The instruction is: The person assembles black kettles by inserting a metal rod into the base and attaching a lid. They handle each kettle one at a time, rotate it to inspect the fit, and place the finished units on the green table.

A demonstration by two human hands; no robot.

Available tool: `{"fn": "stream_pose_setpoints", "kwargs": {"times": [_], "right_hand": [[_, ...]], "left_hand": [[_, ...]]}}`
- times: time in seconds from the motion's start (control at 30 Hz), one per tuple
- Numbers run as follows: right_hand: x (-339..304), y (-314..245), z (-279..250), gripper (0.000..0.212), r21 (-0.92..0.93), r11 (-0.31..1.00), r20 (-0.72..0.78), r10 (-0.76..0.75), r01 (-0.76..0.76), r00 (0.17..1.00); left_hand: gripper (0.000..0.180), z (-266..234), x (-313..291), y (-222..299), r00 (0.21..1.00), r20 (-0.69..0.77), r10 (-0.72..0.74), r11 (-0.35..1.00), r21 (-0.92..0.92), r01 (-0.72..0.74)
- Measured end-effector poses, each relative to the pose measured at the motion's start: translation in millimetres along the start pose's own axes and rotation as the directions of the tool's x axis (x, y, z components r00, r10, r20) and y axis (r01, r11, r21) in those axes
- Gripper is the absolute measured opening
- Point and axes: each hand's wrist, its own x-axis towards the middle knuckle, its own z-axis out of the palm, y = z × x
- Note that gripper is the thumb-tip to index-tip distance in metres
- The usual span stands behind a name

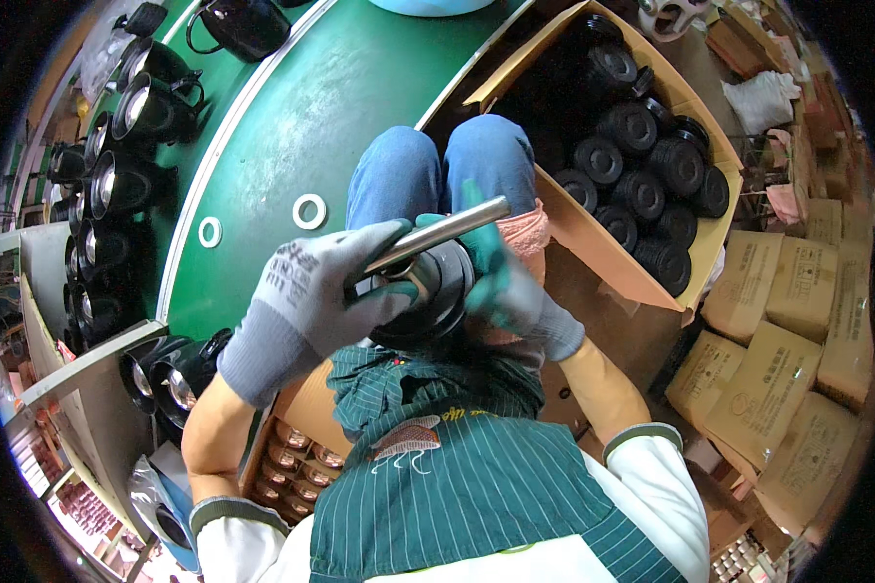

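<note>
My left hand (306,296), in a grey glove, is closed on a straight metal bar (442,233) that slants up to the right above my lap. Under the bar is a round black part (447,291) with stepped rims and a metal piece near its middle; my left fingers partly cover it. My right hand (506,287), gloved in grey with a green coating, is closed against the right side of that black part. A pink cloth (523,233) lies over my right thigh, beside the right hand.
Two white rings (309,211) lie on the green table (292,126). Black mugs (117,185) stand in rows at the left. An open carton (593,248) of round black parts is at the right, with stacked closed cartons (763,389) beyond. A box of shiny metal cups (301,466) sits below left.
</note>
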Motion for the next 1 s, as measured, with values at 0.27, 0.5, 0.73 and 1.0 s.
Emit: {"fn": "stream_pose_setpoints", "kwargs": {"times": [0.27,0.5,0.73,1.0], "right_hand": [[99.6,-19.0,-15.8,0.060,0.316,0.945,0.066,0.072,-0.089,0.995],[111.4,-8.5,-4.7,0.047,0.429,0.868,0.196,0.180,-0.249,0.964],[135.6,14.3,2.2,0.048,0.413,0.833,0.384,0.207,-0.368,0.900],[60.1,7.2,-37.8,0.044,0.676,0.700,0.300,0.021,-0.228,0.954]], "left_hand": [[0.071,57.8,1.5,93.8,0.897,-0.178,-0.406,0.753,0.491,0.438],[0.081,85.5,2.7,97.5,0.828,-0.245,-0.505,0.643,0.533,0.550],[0.088,109.8,17.4,101.3,0.830,-0.364,-0.422,0.575,0.601,0.555],[0.075,66.0,-14.9,38.3,0.921,-0.382,-0.080,0.928,0.308,0.209]]}}
